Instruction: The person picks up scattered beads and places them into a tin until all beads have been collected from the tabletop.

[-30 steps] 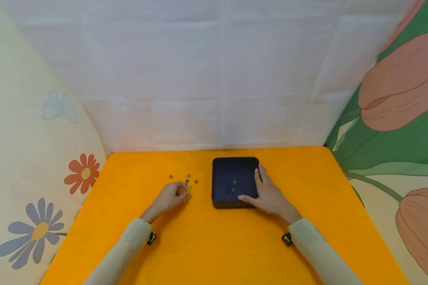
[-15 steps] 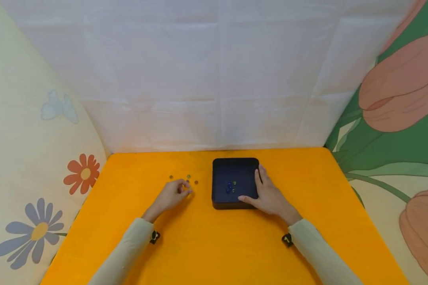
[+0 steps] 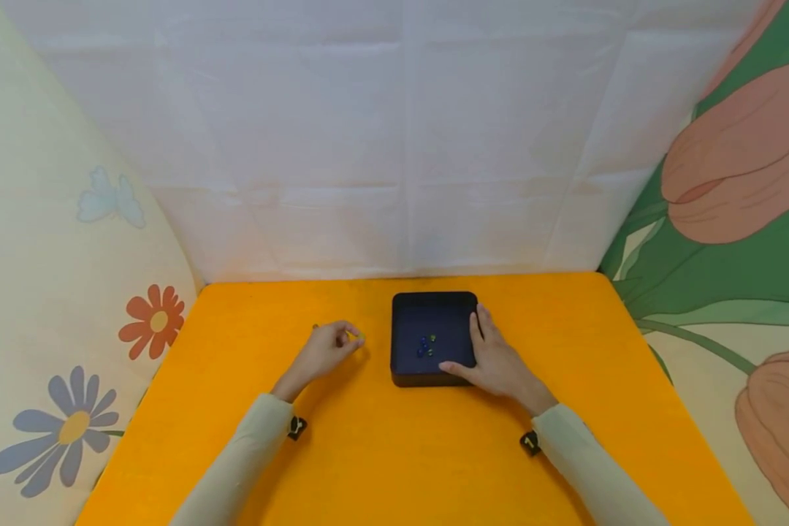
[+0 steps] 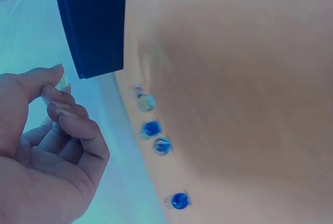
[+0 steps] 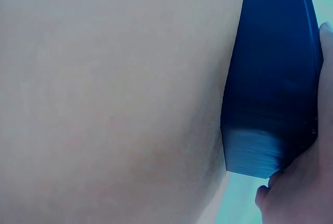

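Between thumb and fingertips my left hand (image 3: pixel 325 349) pinches a small yellow-green glass marble (image 4: pixel 63 82), held off the table left of a black tray (image 3: pixel 417 380). My right hand (image 3: pixel 500 361) holds the tray at its front right corner, thumb over the front rim and fingers along the right side. Inside the tray lie several blue and green marbles (image 3: pixel 430 352). Loose marbles (image 4: pixel 162 146) rest on the table beneath my left hand, plain in the left wrist view; in the head view the hand hides most of them.
A yellow cloth (image 3: pixel 394 453) covers the table. Behind it hangs a white sheet (image 3: pixel 394 146), and flower-printed cloths (image 3: pixel 717 292) stand at both sides. One marble (image 3: pixel 315 326) shows just behind my left hand.
My left hand has lifted the yellow-green marble from among the others and moved a little right, toward the tray. The right hand and tray have stayed in place.
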Tool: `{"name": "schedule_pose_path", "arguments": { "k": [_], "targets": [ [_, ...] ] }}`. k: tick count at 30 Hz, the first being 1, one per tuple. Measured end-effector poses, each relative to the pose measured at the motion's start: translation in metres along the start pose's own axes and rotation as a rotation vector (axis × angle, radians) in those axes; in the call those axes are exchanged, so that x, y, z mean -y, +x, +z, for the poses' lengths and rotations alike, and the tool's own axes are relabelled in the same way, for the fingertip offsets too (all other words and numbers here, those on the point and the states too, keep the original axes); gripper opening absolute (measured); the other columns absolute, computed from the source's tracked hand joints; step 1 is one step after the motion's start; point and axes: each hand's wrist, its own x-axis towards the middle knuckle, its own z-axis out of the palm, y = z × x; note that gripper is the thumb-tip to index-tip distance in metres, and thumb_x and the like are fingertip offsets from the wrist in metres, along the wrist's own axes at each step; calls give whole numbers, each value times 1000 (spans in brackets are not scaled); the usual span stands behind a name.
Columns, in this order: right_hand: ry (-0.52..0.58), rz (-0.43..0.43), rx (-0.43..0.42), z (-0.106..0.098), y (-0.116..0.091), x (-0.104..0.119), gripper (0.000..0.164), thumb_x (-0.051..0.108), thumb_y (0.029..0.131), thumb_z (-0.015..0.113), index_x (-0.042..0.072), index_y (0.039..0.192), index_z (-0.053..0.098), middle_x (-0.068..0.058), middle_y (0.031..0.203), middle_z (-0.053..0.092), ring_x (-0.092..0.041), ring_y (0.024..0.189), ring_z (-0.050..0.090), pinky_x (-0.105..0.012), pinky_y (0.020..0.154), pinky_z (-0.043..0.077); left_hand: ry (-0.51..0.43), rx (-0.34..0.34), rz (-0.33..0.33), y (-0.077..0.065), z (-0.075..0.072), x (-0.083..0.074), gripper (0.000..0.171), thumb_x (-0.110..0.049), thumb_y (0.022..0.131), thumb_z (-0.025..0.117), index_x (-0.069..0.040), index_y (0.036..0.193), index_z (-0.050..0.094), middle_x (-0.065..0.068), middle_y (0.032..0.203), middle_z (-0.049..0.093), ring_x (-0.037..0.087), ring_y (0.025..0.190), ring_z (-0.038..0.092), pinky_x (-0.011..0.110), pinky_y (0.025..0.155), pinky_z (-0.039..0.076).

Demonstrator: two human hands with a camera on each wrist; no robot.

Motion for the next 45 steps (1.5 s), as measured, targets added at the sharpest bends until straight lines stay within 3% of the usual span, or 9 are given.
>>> {"name": "schedule_pose_path", "arguments": {
  "k": [6, 15, 28, 37, 45],
  "targets": [
    [-17, -8, -9, -2, 1, 0, 128, 89, 87, 50, 1, 168, 4, -17, 177, -13, -40, 165, 5, -58, 126, 31, -12, -1, -16, 9, 0, -13, 27, -30, 103, 70, -8, 117, 71, 8, 84, 69, 13, 56, 46, 25, 55, 41],
    [-78, -21, -1, -7, 6, 3, 127, 88, 88, 49, -2, 167, 7, -17, 177, -12, -37, 166, -2, -56, 132, 19, -34, -5, 36, 21, 0, -27, 28, -30, 103, 69, -7, 118, 72, 9, 81, 68, 13, 55, 43, 25, 53, 38],
    [-126, -25, 2, -12, 9, 3, 126, 89, 89, 47, -3, 166, 9, -19, 177, -11, -38, 166, -2, -55, 133, 16, -61, 17, 42, 41, 2, -49, 30, -34, 104, 68, -9, 120, 70, 21, 91, 72, 14, 57, 46, 26, 56, 41],
    [-123, -8, -2, -12, 8, 2, 127, 91, 88, 46, -2, 166, 9, -19, 177, -10, -37, 166, -3, -55, 133, 16, -62, -10, 99, 55, 6, -65, 25, -34, 104, 68, -13, 117, 72, 13, 84, 68, 14, 55, 43, 26, 55, 39],
    [-125, -10, 18, -4, 2, 1, 127, 91, 88, 45, -3, 166, 9, -20, 177, -10, -38, 166, -3, -57, 131, 19, -96, 9, 118, 63, 19, -63, 21, -29, 102, 71, -11, 112, 74, 5, 77, 63, 14, 57, 46, 26, 55, 40]
  ]
}}
